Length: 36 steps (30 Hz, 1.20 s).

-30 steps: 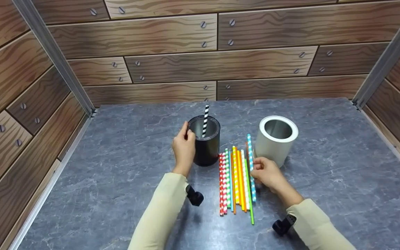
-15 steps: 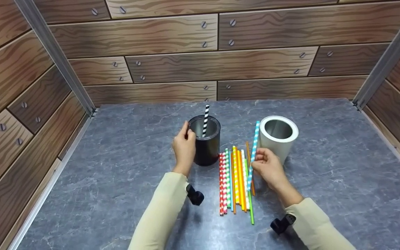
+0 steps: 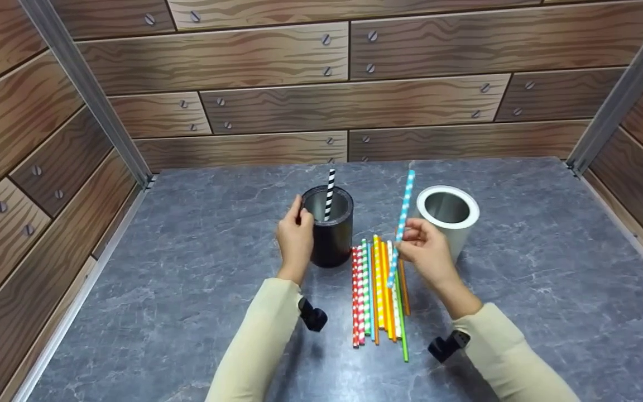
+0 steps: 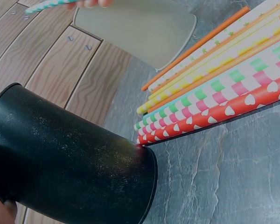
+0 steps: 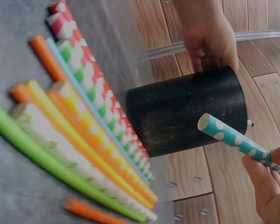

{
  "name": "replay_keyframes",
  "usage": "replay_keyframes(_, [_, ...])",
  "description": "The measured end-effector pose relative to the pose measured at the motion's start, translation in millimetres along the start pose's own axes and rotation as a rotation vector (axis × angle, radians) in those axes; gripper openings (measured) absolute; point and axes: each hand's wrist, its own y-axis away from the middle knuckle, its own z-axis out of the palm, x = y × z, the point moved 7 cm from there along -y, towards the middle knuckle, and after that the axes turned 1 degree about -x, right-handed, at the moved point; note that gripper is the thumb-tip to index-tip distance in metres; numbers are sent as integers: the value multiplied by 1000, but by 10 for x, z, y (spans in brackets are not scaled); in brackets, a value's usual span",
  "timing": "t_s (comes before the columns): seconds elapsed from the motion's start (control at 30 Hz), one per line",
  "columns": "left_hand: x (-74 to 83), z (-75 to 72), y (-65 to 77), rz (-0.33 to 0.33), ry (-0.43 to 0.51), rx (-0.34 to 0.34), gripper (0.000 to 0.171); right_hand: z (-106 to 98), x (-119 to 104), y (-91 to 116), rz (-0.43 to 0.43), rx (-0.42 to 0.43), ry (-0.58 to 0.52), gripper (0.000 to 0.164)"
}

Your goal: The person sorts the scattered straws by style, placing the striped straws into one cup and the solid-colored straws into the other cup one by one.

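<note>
My left hand (image 3: 294, 241) holds the black cup (image 3: 334, 244) by its left side near the rim; in the right wrist view, its fingers lie against the cup's wall. A black-and-white striped straw (image 3: 330, 192) stands in that cup. Between thumb and fingers, my right hand (image 3: 431, 254) pinches a blue straw (image 3: 404, 204) with white dots. The straw is tilted and raised above the row of straws, its lower end (image 5: 206, 123) plain in the right wrist view. Just right of it stands a white cup (image 3: 456, 240), partly covered by my right hand.
Several coloured straws lie side by side on the grey marbled table (image 3: 187, 279), among them a red one with white hearts (image 4: 224, 112), a green one (image 3: 403, 335) and an orange one (image 3: 405, 290). Wood-patterned walls (image 3: 277, 111) enclose the back and sides.
My right hand has lifted the blue dotted straw off the table beside the others and carried it up and away from me, its angle changing. My left hand and both cups have stayed in place.
</note>
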Motion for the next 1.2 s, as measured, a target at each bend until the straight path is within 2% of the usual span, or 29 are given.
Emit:
replay_keyframes(0.2, [-10,-11,0,-2,8,4,40,75,-263,-56,-96,29,38,38])
replay_keyframes(0.43, [-16,-6,-8,-5,21,8,40,198,-606,-103,-292,59,98,33])
replay_keyframes(0.6, [-17,6,-6,1,20,12,40,266,-788,-127,-399,80,113,31])
replay_keyframes(0.87, [-4,9,-7,28,25,19,40,382,-941,-211,-545,114,36,31])
replay_keyframes(1.0, [16,5,0,44,15,28,39,438,-916,-254,-569,126,-2,31])
replay_keyframes(1.2, [-6,9,9,15,16,17,40,524,-801,-312,-527,144,-33,29])
